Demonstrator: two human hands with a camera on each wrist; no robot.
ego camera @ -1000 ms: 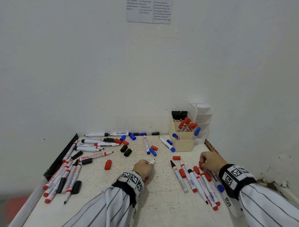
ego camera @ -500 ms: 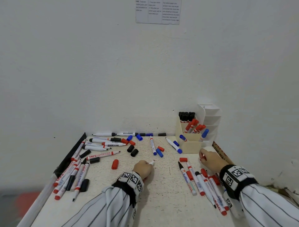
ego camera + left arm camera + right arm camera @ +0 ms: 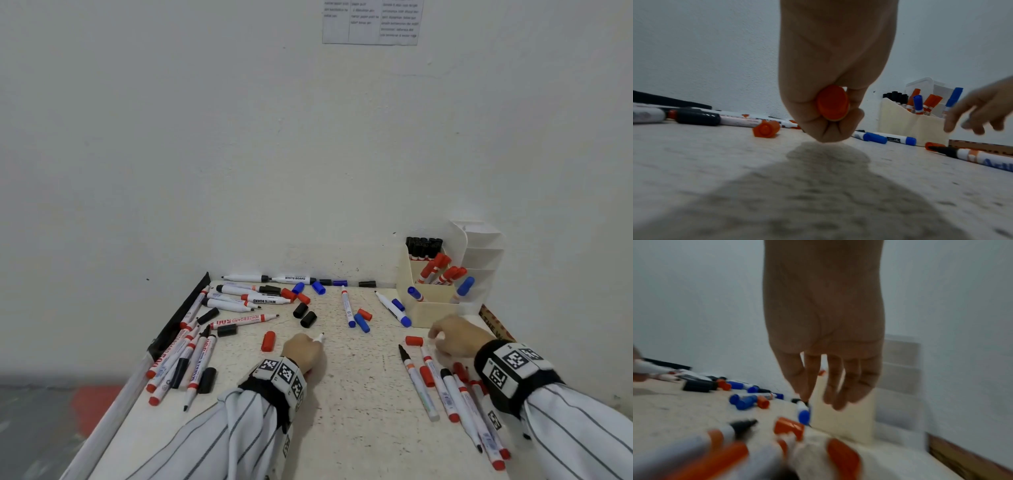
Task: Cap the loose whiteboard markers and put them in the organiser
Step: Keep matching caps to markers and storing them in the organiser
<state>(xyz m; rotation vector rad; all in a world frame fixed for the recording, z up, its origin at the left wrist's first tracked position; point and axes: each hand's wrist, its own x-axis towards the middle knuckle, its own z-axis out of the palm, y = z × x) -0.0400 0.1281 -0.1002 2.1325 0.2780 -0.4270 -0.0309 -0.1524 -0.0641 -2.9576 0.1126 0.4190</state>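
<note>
Now: two black caps (image 3: 304, 314), left hand (image 3: 303, 353) gripping marker (image 3: 319, 337) (red).

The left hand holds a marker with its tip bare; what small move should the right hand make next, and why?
Probably the right hand, open and holding nothing, should pick up the loose red cap lying just beside its fingertips. The left hand grips a red-ended marker whose white tip pokes out uncapped, so it needs a red cap before it can go into the organiser.
</note>
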